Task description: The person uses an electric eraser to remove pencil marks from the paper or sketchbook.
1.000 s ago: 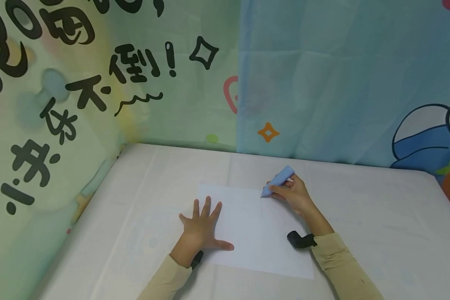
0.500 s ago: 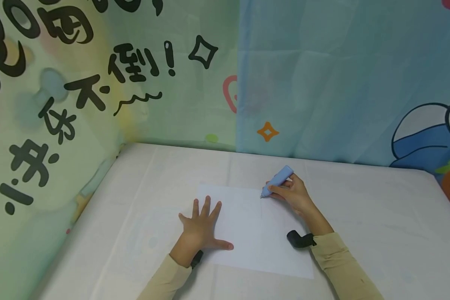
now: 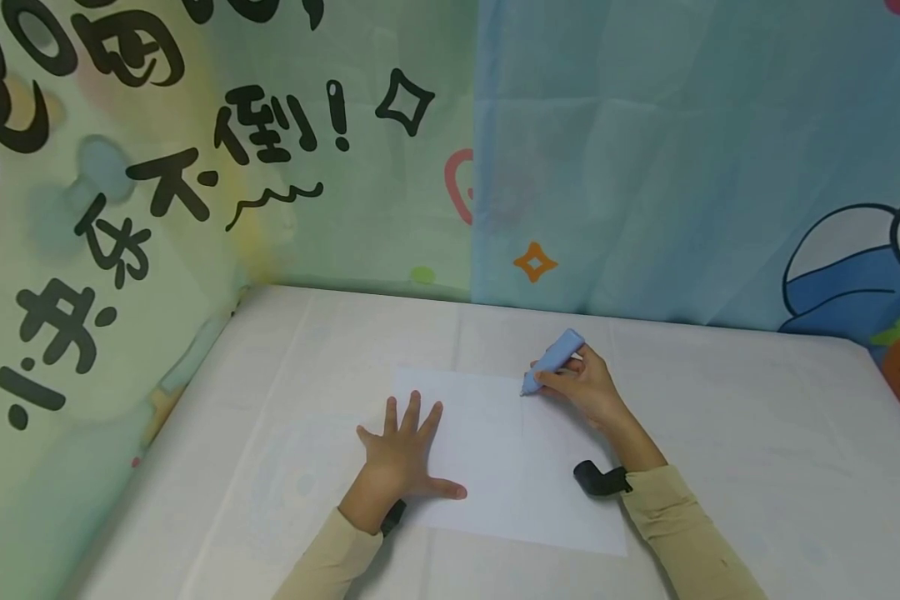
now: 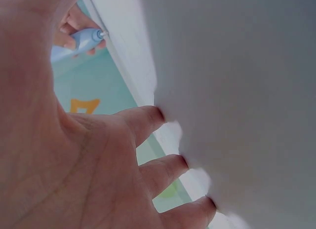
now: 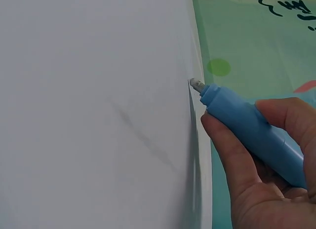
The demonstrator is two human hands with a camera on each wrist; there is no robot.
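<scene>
A white sheet of paper (image 3: 487,467) lies on the table. My left hand (image 3: 397,467) rests on its left side with fingers spread wide, thumb pointing right across the sheet. In the left wrist view the left fingertips (image 4: 155,113) press against the white surface. Near the sheet's far right corner, my right hand (image 3: 581,387) grips a thick light-blue pen (image 3: 555,360) between thumb and fingers. The narrow metal tip of this pen (image 5: 197,85) points down at the paper. A faint grey streak (image 5: 143,135) shows on the sheet in the right wrist view.
A white cloth (image 3: 285,400) covers the table. Printed fabric backdrops (image 3: 667,167) rise behind it and along the left side. A black camera mount (image 3: 600,480) sticks out from the right wrist, close to the paper's right edge.
</scene>
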